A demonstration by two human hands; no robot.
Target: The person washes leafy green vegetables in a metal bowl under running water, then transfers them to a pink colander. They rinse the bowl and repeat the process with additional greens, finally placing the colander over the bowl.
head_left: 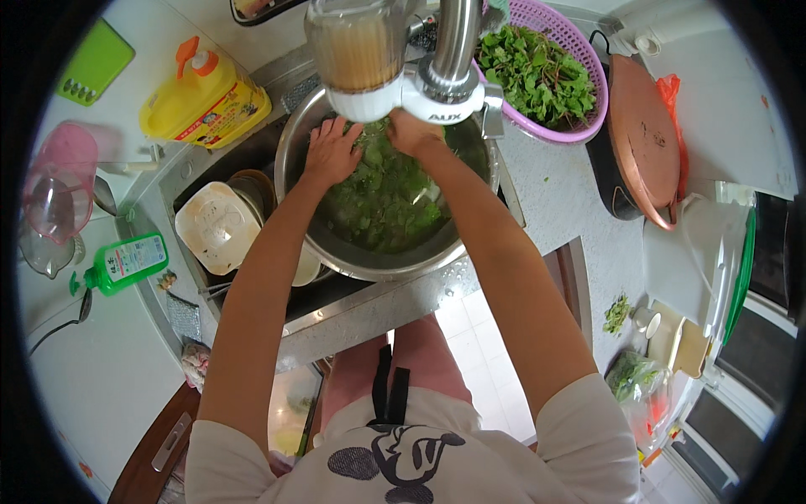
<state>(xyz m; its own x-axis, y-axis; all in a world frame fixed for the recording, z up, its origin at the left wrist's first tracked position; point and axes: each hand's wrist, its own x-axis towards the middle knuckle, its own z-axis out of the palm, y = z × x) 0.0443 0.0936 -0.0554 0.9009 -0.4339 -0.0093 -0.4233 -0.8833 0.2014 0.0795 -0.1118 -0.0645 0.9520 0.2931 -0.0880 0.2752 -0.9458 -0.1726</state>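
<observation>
A large stainless steel basin (384,274) rests over the sink, with leafy greens (378,208) in water inside it. My left hand (332,150) lies at the basin's far left part, fingers spread and palm down over the water and greens. At the far right part of the basin, my right hand (412,131) reaches in among the greens; its fingers are partly hidden below the white faucet filter (365,101), so its grip is unclear. More leafy greens (541,75) fill a purple plastic colander (595,60) at the back right.
Dirty dishes (217,227) stand in the sink left of the basin. Behind them is a yellow detergent jug (208,107); a green pump bottle (132,261) lies at left. A copper-coloured oval pan (645,138) stands right of the colander. Vegetable scraps (617,313) lie on the right counter.
</observation>
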